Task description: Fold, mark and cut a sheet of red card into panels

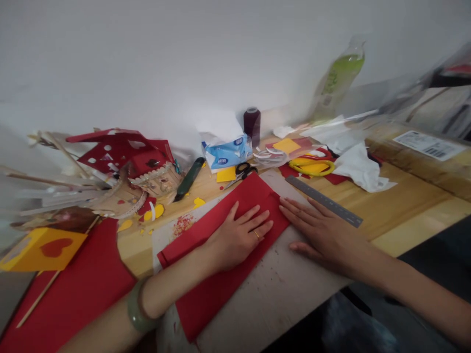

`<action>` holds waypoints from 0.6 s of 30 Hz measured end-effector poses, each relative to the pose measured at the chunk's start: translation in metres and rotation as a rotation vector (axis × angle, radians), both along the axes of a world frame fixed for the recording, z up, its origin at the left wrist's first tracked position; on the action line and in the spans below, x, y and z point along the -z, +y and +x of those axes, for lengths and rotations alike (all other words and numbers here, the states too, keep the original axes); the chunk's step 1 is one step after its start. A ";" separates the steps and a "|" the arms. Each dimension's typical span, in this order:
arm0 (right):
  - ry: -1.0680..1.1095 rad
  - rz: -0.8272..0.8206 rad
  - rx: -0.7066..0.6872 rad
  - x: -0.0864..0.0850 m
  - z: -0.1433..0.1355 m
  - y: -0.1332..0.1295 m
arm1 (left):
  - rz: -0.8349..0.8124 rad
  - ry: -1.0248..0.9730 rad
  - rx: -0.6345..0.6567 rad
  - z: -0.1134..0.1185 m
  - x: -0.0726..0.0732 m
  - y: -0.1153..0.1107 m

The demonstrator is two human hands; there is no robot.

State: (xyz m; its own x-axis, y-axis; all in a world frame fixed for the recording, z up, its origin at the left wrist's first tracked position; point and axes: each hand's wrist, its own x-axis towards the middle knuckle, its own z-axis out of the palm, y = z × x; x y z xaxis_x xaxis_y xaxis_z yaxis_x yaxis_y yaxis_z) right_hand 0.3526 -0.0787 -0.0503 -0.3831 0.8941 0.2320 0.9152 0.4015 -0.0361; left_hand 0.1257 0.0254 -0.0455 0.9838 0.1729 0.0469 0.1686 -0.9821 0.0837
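Note:
A folded red sheet [206, 306] lies slantwise on a grey board [272, 294]. My left hand [235, 238] rests flat on its upper layer, fingers spread, with a ring on one finger and a green bangle on the wrist. At the sheet's right end my right hand [312, 225] lies palm down, fingertips at the red edge and thumb apart over the board. Neither hand grips anything. A grey metal ruler [324, 201] is just beyond my right hand.
Black scissors [243, 174], a tissue pack [228, 152], a dark thread spool [252, 126] and yellow-handled scissors [312, 166] lie behind. A green cutter [189, 179], yellow scraps and red card [91, 279] are left. A bottle [336, 83] and cardboard box [427, 152] stand right.

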 end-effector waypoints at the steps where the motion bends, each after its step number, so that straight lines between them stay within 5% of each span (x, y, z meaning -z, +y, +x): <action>1: 0.039 -0.002 0.017 -0.001 0.001 0.001 | -0.002 0.001 -0.005 0.000 0.000 0.000; 9: 0.207 0.106 0.559 -0.008 0.037 0.026 | -0.105 0.049 -0.061 0.002 -0.008 0.000; 18: 0.258 -0.005 0.666 -0.005 0.041 0.037 | -0.111 0.032 -0.095 0.003 -0.012 -0.003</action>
